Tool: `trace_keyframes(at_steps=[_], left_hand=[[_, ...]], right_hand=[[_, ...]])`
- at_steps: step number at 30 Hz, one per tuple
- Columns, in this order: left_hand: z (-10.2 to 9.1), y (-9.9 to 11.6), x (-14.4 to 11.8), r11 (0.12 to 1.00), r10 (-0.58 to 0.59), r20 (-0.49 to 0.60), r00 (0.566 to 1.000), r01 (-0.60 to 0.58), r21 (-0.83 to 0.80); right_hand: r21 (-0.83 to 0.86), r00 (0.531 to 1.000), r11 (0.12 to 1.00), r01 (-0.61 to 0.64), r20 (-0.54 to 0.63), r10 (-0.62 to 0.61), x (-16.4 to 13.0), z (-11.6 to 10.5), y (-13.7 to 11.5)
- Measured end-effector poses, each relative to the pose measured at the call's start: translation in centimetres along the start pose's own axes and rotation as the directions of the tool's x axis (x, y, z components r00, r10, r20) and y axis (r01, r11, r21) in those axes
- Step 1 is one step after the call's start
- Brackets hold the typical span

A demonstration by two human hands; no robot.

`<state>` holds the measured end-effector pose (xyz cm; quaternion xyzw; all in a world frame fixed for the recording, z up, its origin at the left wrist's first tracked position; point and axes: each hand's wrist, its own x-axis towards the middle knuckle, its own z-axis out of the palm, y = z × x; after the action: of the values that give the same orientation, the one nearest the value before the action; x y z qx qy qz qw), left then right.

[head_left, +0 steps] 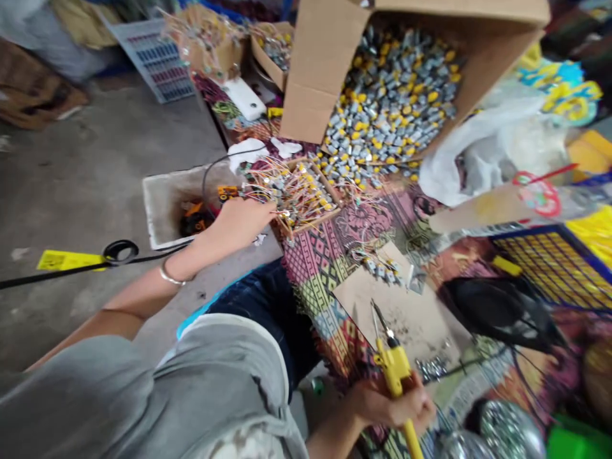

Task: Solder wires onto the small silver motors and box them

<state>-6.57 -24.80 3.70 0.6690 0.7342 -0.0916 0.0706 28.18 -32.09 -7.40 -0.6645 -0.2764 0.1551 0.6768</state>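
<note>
While the right hand is clamped on a yellow soldering tool, wired motors in a small box are touched by the left hand, fingers hidden, grip can't be told.

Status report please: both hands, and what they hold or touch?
Left hand reaching into small box of wired parts. Right hand gripping yellow-handled tool over cardboard sheet. Nothing blocking either hand.

Left hand stretched far forward; right hand fisted near body.
</note>
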Motion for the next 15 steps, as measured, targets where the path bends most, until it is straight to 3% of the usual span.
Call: trace_keyframes(at_steps=[3,9,15], left_hand=[[-0.4,-0.4,-0.1,0.999,0.022,0.006,1.000,-0.022,0.030],[-0.8,-1.1,0.2,0.996,0.091,-0.091,0.992,-0.089,0.024],[0.2,-1.0,2.5,0.976,0.188,-0.143,0.972,-0.201,-0.082]], right_hand=[[0.094,0.957,0.991,0.093,-0.282,-0.063,-0.6,-0.9,0.6],[0.045,0.940,0.999,0.010,-0.341,0.006,-0.9,0.1,0.1],[0.002,0.936,0.998,0.058,-0.347,-0.054,-0.6,-0.2,0.7]])
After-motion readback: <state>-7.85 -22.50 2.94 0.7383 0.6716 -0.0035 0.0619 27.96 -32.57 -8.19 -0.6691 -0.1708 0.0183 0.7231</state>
